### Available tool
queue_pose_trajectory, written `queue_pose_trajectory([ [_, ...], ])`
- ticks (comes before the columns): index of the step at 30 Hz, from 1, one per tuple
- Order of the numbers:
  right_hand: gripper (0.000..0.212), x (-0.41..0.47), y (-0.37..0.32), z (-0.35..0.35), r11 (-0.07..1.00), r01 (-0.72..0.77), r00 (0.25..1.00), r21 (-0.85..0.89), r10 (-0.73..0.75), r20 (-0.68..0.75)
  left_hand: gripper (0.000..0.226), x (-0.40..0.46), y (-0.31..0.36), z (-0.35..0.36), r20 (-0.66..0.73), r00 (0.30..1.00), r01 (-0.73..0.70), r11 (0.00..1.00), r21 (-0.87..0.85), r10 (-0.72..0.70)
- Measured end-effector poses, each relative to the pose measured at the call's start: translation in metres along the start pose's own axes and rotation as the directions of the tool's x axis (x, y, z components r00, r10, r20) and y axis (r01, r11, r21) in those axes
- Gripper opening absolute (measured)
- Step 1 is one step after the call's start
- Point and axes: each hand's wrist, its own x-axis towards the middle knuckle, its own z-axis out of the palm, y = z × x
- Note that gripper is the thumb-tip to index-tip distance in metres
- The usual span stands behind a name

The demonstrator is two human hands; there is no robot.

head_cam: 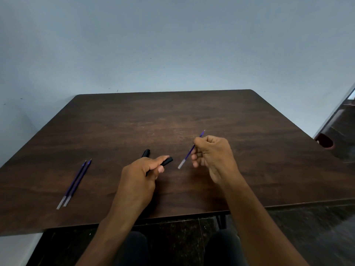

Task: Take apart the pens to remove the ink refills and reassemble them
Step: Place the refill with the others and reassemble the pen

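My left hand [143, 170] grips a black pen barrel [167, 161] whose open end points right, toward my other hand. My right hand [212, 153] pinches a thin purple ink refill [189, 153] held slanted above the table, tip up and far, clear end down near the barrel's mouth but apart from it. Two more purple refills [75, 184] lie side by side on the left of the dark wooden table [192, 116]. A black pen piece [145, 153] lies on the table just beyond my left hand, partly hidden by it.
The table stands against a pale blue wall. A dark object with a red part [326, 141] sits off the table's right edge. My knees show under the near edge.
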Motion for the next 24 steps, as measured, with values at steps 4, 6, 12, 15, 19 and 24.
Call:
queue_pose_trajectory([
  [4, 0.022, -0.006, -0.003, 0.003, 0.984, 0.099, 0.992, 0.145, -0.087, -0.087, 0.03, -0.001, 0.002, 0.004, -0.002, 1.0, -0.001, 0.999, -0.032, 0.001],
  [6, 0.022, -0.009, -0.004, 0.005, 0.977, 0.11, 0.991, 0.18, -0.094, -0.096, 0.029, -0.001, 0.003, 0.004, -0.009, 1.0, -0.005, 1.0, -0.021, 0.004],
  [12, 0.019, -0.018, -0.008, 0.009, 0.974, 0.116, 0.991, 0.194, -0.099, -0.092, 0.027, 0.0, 0.006, 0.001, -0.052, 0.998, -0.029, 1.0, -0.002, 0.029],
  [15, 0.021, -0.02, -0.006, 0.013, 0.974, 0.105, 0.994, 0.201, -0.095, -0.062, 0.027, 0.0, 0.005, 0.001, -0.044, 0.999, -0.016, 1.0, 0.0, 0.016],
  [19, 0.019, -0.026, 0.003, 0.02, 0.988, 0.08, 0.996, 0.133, -0.085, 0.037, 0.025, 0.001, 0.005, 0.003, -0.044, 0.999, 0.017, 1.0, -0.009, -0.018],
  [24, 0.018, -0.033, 0.014, 0.026, 0.994, 0.075, 0.99, 0.08, -0.084, 0.114, 0.025, 0.002, 0.004, 0.003, -0.052, 0.999, 0.001, 1.0, -0.017, -0.002],
])
